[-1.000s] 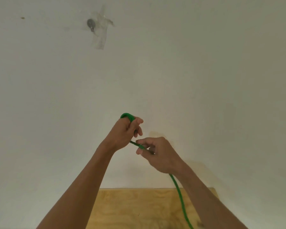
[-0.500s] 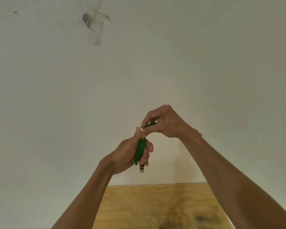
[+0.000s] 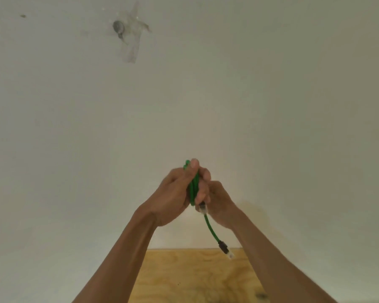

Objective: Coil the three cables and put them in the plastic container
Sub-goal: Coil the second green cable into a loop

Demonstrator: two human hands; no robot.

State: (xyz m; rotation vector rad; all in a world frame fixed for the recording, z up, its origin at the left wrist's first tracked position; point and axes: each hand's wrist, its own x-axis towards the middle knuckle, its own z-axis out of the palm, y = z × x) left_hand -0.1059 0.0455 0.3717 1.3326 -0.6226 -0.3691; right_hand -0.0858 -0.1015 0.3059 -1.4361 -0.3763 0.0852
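Note:
A green cable with a black and clear plug is bundled into loops and held up in front of the white wall. My left hand is closed around the loops, thumb on top. My right hand sits right beside it and pinches the cable just below the bundle. A short free tail hangs down from my hands and ends in the plug. The other two cables and the plastic container are out of view.
A wooden tabletop shows at the bottom edge, below my forearms. On the wall at upper left, clear tape holds a small grey metal piece.
My right hand has come down from above the bundle to just beside and below my left hand. More cable is wound in; only a short tail with the plug now hangs free.

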